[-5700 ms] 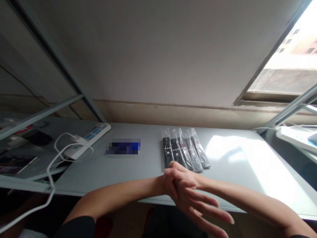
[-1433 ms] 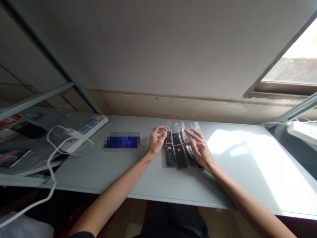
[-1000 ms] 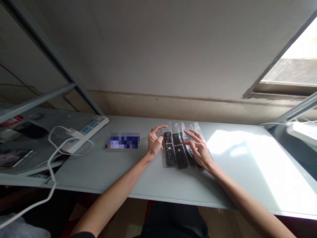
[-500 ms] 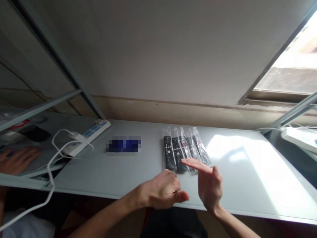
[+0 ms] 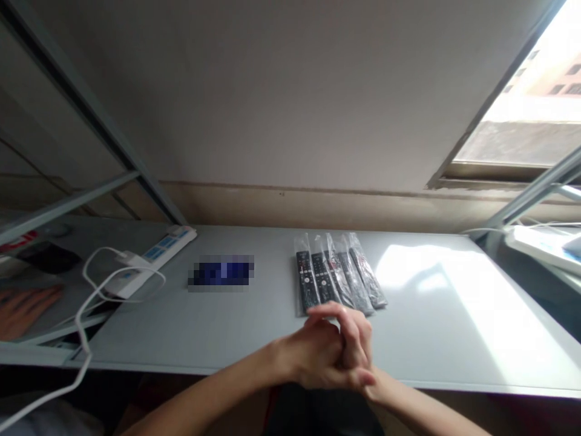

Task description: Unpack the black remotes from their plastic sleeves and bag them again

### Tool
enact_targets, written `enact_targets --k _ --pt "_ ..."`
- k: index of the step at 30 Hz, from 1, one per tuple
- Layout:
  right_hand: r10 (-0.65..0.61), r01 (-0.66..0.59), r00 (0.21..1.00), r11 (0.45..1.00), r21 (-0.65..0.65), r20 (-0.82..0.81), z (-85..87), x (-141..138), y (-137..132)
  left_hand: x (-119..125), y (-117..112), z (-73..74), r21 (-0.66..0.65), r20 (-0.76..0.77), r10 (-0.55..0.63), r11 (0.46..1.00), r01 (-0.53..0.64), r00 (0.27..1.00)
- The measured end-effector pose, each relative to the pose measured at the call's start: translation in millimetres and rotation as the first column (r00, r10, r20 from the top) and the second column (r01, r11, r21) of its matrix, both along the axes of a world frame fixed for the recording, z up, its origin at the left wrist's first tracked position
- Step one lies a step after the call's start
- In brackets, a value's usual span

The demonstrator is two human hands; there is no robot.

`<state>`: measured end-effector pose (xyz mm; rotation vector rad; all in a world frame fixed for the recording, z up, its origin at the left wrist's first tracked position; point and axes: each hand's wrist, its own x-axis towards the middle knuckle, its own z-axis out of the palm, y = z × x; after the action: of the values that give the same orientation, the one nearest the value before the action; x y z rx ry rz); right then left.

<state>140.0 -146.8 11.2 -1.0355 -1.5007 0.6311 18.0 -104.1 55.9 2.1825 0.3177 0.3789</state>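
Note:
Several black remote controls (image 5: 338,280) in clear plastic bags lie side by side on the grey table (image 5: 227,327), fanned slightly to the right. My left hand (image 5: 313,357) and my right hand (image 5: 356,342) are clasped together just in front of the remotes, near the table's front edge. Their fingers are interlocked and closed around each other. Neither hand touches the remotes, and nothing shows inside them.
A white power strip (image 5: 149,260) with a white cable (image 5: 86,315) lies at the left. A blurred dark blue object (image 5: 221,272) sits left of the remotes. Metal shelf struts (image 5: 91,127) rise at left; a window (image 5: 526,121) is at right. Sunlight (image 5: 454,290) falls on the table's right part.
Both hands pulled back from the remotes toward the table's front edge and came together into a clasp. The remotes stay in place.

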Motion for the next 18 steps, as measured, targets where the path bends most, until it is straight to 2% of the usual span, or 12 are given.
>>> enact_targets --k 2,4,7,9,11,12,15,18 --pt "0.034 -0.034 0.999 0.999 -0.01 -0.028 19.5 21.0 25.8 -6.3 25.8 1.9 -0.099 0.0 0.039 0.994 -0.038 0.999" --pt "-0.071 0.071 0.997 0.997 -0.004 0.008 33.0 36.8 56.5 -11.0 54.0 0.0 -0.149 -0.05 0.166 0.974 -0.172 0.985" --pt "-0.242 0.242 0.97 0.97 0.036 -0.002 38.1 57.4 98.2 -15.4 93.5 -12.8 -0.184 0.062 0.386 0.911 -0.37 0.92" --pt "-0.289 0.287 0.956 0.957 0.044 0.04 33.1 70.2 116.0 -18.0 112.2 -26.1 -0.16 0.153 0.538 0.841 -0.516 0.829" --pt "-0.305 0.301 0.947 0.952 0.054 0.1 23.7 80.4 124.3 -21.2 122.1 -39.5 -0.139 0.198 0.608 0.794 -0.592 0.769" --pt "-0.298 0.293 0.946 0.954 0.059 0.13 18.1 84.0 125.4 -23.0 124.0 -45.4 -0.076 0.265 0.639 0.761 -0.645 0.722" --pt "-0.239 0.23 0.943 0.971 0.067 0.233 1.3 87.8 121.8 -28.3 121.9 -59.2 0.064 0.396 0.631 0.706 -0.705 0.667" --pt "-0.186 0.175 0.934 0.983 0.062 0.307 -9.4 84.2 115.8 -30.5 117.6 -67.7 0.103 0.393 0.647 0.676 -0.73 0.654"
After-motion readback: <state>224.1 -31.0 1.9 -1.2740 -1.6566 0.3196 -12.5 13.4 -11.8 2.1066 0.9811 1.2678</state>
